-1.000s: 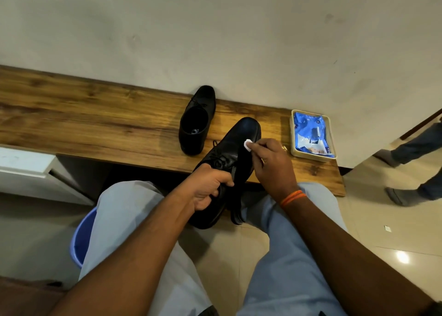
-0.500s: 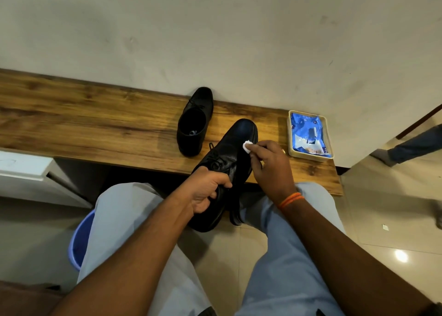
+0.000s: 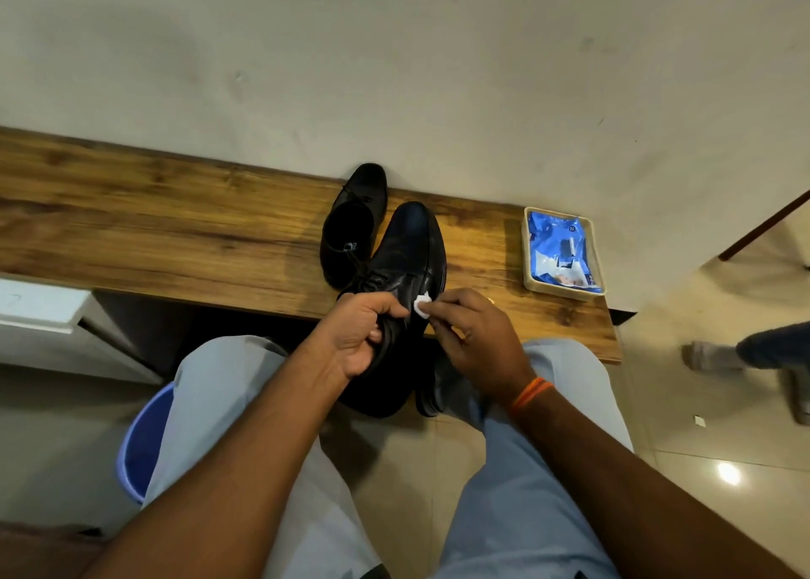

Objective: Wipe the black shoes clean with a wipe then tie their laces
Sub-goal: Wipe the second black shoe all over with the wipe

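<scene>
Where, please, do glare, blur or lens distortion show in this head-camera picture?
Head view: a ceiling-light glare spot shines on the glossy beige floor tiles; the passer-by's grey-socked foot at the right edge is motion-blurred; the long wooden bench bows from wide-angle distortion.

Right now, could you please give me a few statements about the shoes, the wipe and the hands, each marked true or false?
1. The right hand pinches a white wipe against the held shoe. True.
2. The left hand rests empty on the bench. False: it grips the held shoe.
3. The second shoe stands on the bench. True.
4. The blue packet lies on the floor. False: it lies in a tray on the bench.
</scene>
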